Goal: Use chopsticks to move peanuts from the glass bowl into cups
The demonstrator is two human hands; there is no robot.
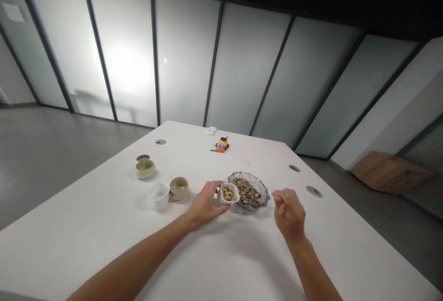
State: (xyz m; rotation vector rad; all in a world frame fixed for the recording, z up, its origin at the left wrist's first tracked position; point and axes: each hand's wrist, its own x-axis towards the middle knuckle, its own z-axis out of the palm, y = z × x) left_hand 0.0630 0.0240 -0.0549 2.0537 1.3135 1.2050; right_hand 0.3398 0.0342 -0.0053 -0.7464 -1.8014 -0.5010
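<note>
My left hand (206, 203) wraps its fingers round a small white square cup (229, 193) filled with pale nuts, which stands on the white table (221, 255). Right behind the cup sits a glass dish (249, 190) heaped with mixed nuts or seeds. My right hand (288, 213) hovers just right of the dish, fingers curled in a pinch on a small tan piece, probably a nut. To the left stand an empty white square cup (158, 194) and a beige ceramic cup (179, 187).
A second beige bowl (145, 168) with its lid (143, 157) beside it stands at the left. At the far edge lie a white box (211, 130), a small toy (223, 143) and an orange pen (218, 150). Round cable ports (314, 191) dot the table. A wooden box (389, 171) lies on the floor, right.
</note>
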